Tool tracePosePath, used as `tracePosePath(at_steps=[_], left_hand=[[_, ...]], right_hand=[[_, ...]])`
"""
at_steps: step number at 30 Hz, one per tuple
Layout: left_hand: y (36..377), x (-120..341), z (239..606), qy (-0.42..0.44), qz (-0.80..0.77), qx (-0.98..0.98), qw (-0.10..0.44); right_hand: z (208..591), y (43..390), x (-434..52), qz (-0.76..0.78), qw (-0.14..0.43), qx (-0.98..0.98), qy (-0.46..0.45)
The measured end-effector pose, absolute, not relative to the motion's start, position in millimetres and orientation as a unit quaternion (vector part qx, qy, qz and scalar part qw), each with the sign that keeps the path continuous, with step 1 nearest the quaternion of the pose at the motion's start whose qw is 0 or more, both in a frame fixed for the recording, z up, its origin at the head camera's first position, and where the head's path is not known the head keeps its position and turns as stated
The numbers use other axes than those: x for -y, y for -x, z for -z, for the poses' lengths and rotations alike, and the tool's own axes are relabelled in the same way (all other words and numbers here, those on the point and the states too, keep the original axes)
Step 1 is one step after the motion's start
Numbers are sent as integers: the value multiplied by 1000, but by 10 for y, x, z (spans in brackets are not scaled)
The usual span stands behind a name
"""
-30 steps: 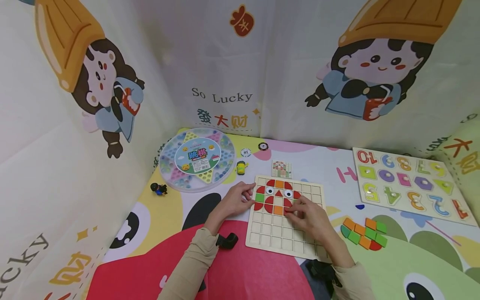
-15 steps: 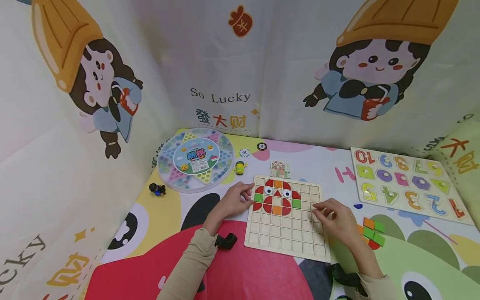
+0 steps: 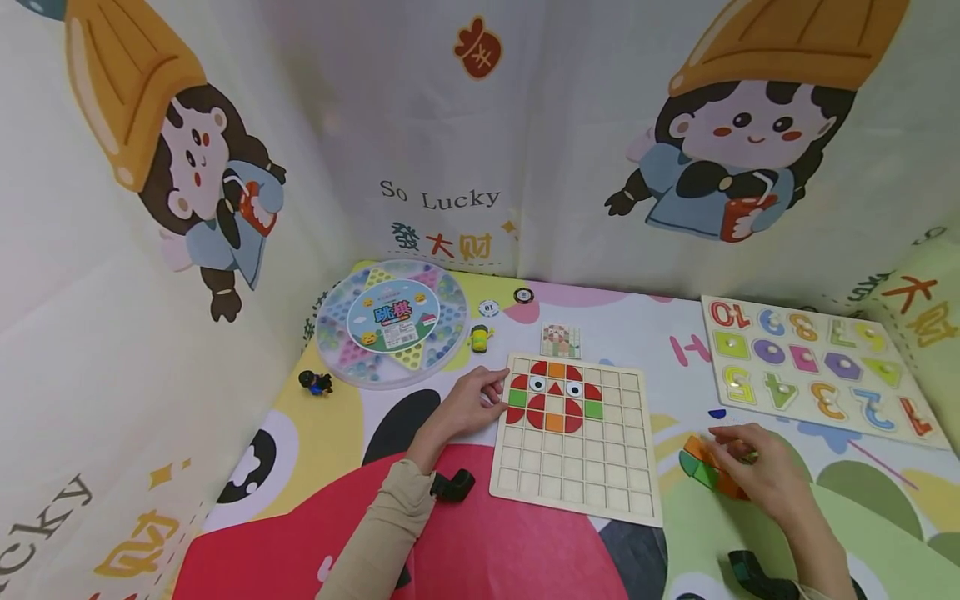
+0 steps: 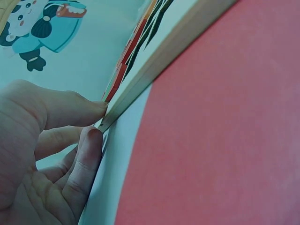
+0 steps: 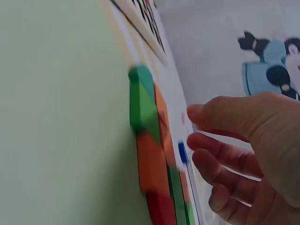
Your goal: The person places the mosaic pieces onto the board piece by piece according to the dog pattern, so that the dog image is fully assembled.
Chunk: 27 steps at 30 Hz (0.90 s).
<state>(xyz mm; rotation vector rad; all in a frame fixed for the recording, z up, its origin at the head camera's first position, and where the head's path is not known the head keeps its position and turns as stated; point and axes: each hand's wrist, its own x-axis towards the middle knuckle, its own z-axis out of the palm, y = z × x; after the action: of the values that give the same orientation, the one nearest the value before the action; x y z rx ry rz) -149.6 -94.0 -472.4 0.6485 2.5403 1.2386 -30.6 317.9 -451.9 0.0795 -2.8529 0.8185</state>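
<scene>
Both hands are down on my desk: the left hand pinches the grid board at its nine o'clock edge, and the right hand, fingers loosely curved and holding nothing, hovers over the loose tiles at the board's three o'clock.

Cartoon-printed cloth walls, colourful play mat

Beige long sleeves cover both forearms, a black wrist camera strapped at each cuff, hands bare
</scene>
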Motion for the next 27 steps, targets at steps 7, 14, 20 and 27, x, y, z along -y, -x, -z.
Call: tracePosePath(at_steps=[7, 14, 20, 27], left_hand=[[1494, 950, 4725, -230, -429, -866, 112], [1510, 946, 4756, -232, -428, -866, 112], [1508, 939, 4758, -231, -426, -868, 112], [1497, 934, 4749, -228, -423, -870, 113]], right_hand=[[4519, 172, -3431, -245, 76, 967, 9], [4537, 46, -3656, -253, 45, 965, 52], [4560, -78, -3766, -251, 61, 963, 78], [4603, -209, -3775, -291, 55, 953, 57]])
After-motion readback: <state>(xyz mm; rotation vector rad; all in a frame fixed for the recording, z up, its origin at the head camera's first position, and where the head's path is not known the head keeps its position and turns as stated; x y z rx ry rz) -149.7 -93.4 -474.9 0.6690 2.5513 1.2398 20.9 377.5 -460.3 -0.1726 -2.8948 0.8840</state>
